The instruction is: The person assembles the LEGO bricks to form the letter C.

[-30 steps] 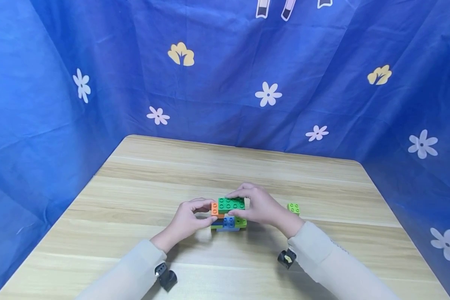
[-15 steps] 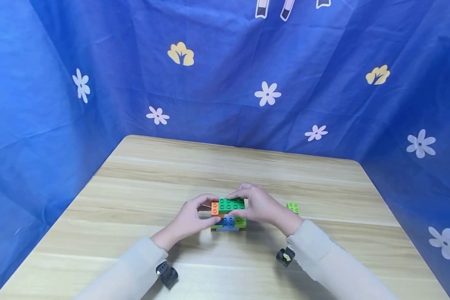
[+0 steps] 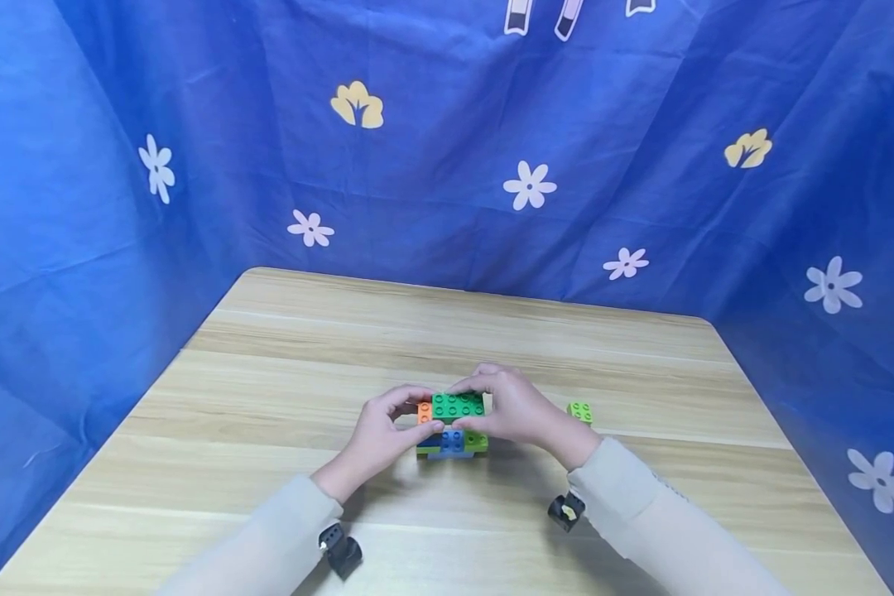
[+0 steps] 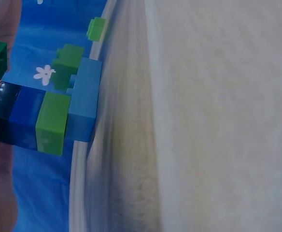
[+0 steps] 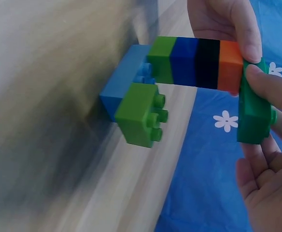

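Observation:
A toy brick tower stands between both hands. Its light blue base brick [image 5: 124, 72] carries a lime brick [image 5: 137, 113] on the right. On the left rises a column of a lime brick [image 5: 161, 60], a blue brick [image 5: 183, 60], a black brick [image 5: 207, 63] and an orange brick [image 5: 230, 65]. Across the top lies a long dark green brick [image 3: 458, 406], jutting right over the gap. My right hand [image 3: 514, 406] pinches it between thumb and fingers near its right end. My left hand [image 3: 380, 430] grips the tower's top, its thumb where orange and green meet.
A loose lime brick [image 3: 580, 412] sits on the wooden table [image 3: 305, 331], right of the tower and behind the right wrist. A blue flower-printed cloth [image 3: 432, 165] hangs behind the table and along both sides.
My left thumb and fingers have slid right, from the orange brick to the left end of the dark green one. The right hand keeps its pinch, and the bricks have hardly moved.

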